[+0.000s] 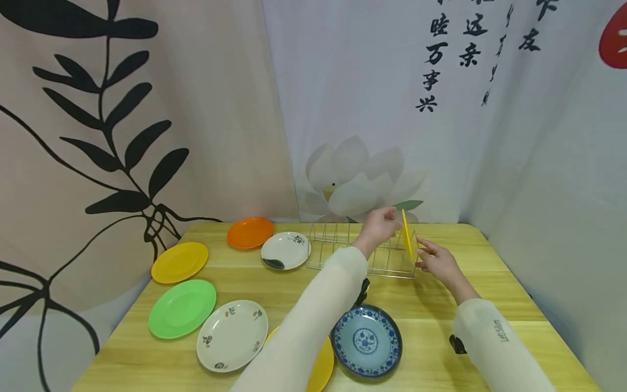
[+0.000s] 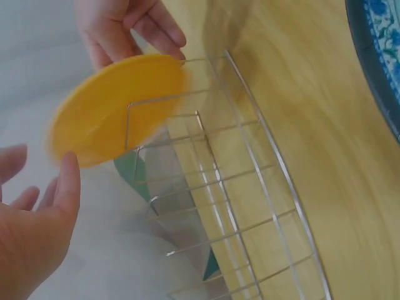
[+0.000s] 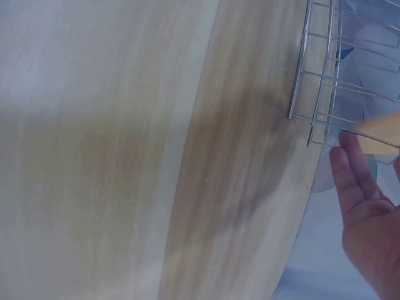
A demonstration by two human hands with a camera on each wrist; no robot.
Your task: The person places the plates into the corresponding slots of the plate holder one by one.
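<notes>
A yellow plate (image 1: pixel 406 235) stands on edge, slightly tilted, in the right end of a silver wire dish rack (image 1: pixel 392 275). My left hand (image 1: pixel 378 231) is on the plate's left side, fingers spread; in the left wrist view, one fingertip is right at the rim of the blurred plate (image 2: pixel 119 112). On the other side is my right hand (image 1: pixel 439 263), its fingers extended beside the rack's end wires and close to the plate. In the right wrist view, two straight fingers (image 3: pixel 350 178) lie near the rack corner, and the plate (image 3: pixel 380 134) shows only partly.
Left of the rack lie a white plate (image 1: pixel 286 251) and an orange plate (image 1: pixel 250 233). Further left are yellow (image 1: pixel 179 263), green (image 1: pixel 183 309) and floral white (image 1: pixel 232 336) plates. A blue-patterned plate (image 1: pixel 366 341) is in front, beside another yellow plate (image 1: pixel 321 367) partly under my left sleeve.
</notes>
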